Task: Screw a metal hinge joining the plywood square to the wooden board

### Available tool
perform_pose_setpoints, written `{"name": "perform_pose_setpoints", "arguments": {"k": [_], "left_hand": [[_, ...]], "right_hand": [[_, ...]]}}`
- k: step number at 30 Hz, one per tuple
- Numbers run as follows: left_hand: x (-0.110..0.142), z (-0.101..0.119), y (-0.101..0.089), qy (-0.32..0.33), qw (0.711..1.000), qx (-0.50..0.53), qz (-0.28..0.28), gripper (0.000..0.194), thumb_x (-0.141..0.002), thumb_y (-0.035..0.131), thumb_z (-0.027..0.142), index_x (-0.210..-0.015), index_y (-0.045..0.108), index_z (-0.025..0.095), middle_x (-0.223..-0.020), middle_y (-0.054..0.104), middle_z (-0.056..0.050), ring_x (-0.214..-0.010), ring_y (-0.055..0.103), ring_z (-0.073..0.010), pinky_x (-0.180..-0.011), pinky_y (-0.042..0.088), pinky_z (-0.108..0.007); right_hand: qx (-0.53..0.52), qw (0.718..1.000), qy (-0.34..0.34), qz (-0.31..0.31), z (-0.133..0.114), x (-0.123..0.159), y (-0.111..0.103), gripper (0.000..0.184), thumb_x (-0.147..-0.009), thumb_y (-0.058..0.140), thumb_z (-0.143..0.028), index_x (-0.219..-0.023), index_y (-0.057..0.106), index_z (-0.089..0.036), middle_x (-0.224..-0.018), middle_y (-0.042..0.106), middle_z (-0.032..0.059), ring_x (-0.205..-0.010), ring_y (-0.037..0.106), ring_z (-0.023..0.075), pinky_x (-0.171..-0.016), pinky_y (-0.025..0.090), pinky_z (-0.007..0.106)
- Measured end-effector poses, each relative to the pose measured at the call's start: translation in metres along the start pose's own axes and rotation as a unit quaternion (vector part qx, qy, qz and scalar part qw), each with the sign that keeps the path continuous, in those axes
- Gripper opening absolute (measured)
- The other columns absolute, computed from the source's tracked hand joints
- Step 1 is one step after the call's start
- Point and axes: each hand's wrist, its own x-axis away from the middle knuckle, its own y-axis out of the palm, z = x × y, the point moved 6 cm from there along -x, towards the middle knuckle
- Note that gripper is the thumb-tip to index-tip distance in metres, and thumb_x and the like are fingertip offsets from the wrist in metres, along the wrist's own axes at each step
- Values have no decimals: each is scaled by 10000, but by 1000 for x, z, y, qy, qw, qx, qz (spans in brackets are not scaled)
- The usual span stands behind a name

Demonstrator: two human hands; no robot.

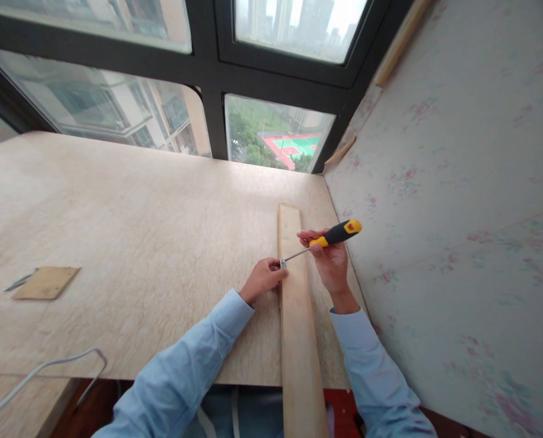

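Note:
A long pale wooden plank (298, 328) lies on the marble-look table (138, 243), running from near the window toward me and past the front edge. My right hand (330, 261) is closed round a screwdriver (330, 236) with a yellow and black handle. Its metal shaft slants down left to a small metal piece (283, 264) at the plank's left edge. My left hand (262, 278) pinches that piece, fingers closed, resting on the table beside the plank.
A small thin wooden board (47, 282) with a metal object (18, 281) beside it lies at the table's left. A bent grey wire (47, 371) lies at the front left edge. A floral-papered wall (458, 213) stands close on the right; windows (275, 140) behind.

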Motion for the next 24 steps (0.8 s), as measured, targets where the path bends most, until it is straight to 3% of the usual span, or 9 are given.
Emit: {"name": "perform_pose_setpoints", "arguments": {"k": [10, 16, 20, 24], "left_hand": [[-3, -1, 0, 10, 1000, -11, -11, 179, -716, 640, 118, -895, 640, 107, -748, 661, -38, -642, 621, -133, -511, 465, -196], [-4, -4, -1, 7, 1000, -17, -8, 187, -711, 654, 143, -896, 635, 115, -747, 663, -39, -643, 624, -139, -516, 472, -206], [-4, -5, -1, 11, 1000, -20, -9, 203, -703, 671, 165, -899, 645, 120, -787, 683, -55, -684, 643, -150, -547, 488, -213], [-5, -6, -2, 13, 1000, -23, -8, 213, -715, 663, 172, -919, 644, 114, -805, 684, -64, -696, 649, -155, -552, 499, -220]], "right_hand": [[16, 1000, -23, -5, 3, 0, -3, 332, -789, 746, -378, -1021, 539, -262, -997, 718, 19, -970, 694, 202, -933, 539, 447], [51, 998, 10, -21, 0, -3, 0, 379, -753, 768, -430, -1006, 540, -266, -957, 718, 18, -887, 703, 209, -888, 561, 452], [85, 991, 57, -86, -5, -9, -2, 388, -821, 670, -518, -1086, 575, -251, -1073, 713, 76, -1048, 665, 243, -968, 507, 487], [117, 974, 115, -159, -17, -18, -3, 512, -803, 722, -440, -1246, 525, -276, -1324, 606, 92, -1267, 534, 256, -1077, 414, 500]]}}
